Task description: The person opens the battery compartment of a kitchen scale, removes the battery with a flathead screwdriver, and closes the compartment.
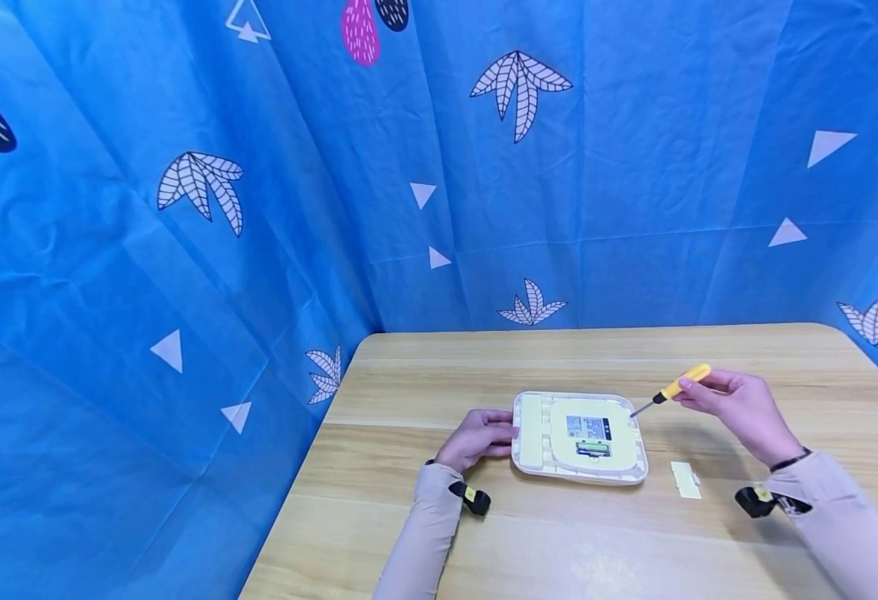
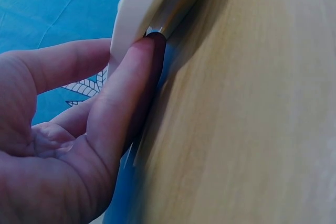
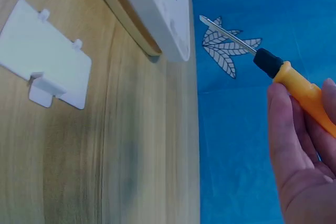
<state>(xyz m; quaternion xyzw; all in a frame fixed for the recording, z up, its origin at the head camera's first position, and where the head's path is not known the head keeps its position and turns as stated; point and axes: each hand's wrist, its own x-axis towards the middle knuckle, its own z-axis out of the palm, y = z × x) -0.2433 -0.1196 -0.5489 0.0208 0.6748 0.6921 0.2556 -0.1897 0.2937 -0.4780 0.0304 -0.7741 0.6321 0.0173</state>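
Observation:
A flat white device (image 1: 619, 446), resembling a kitchen scale, lies underside up on the table, with a printed label and an uncovered battery compartment (image 1: 592, 449) showing green inside. My left hand (image 1: 480, 437) pinches its left edge between thumb and fingers; the left wrist view shows the thumb (image 2: 123, 90) at the underside of the rim. In my right hand (image 1: 739, 408) is a yellow-handled screwdriver (image 1: 682, 383), held by the handle. Its metal tip slants down over the device's upper right corner in the head view, and appears bare in the right wrist view (image 3: 231, 36).
A small white battery cover (image 1: 685, 480) with tabs rests on the wooden table (image 1: 544, 542), right of the device and left of my right wrist. Beyond the table's back and left edges hangs a blue patterned curtain (image 1: 484, 208).

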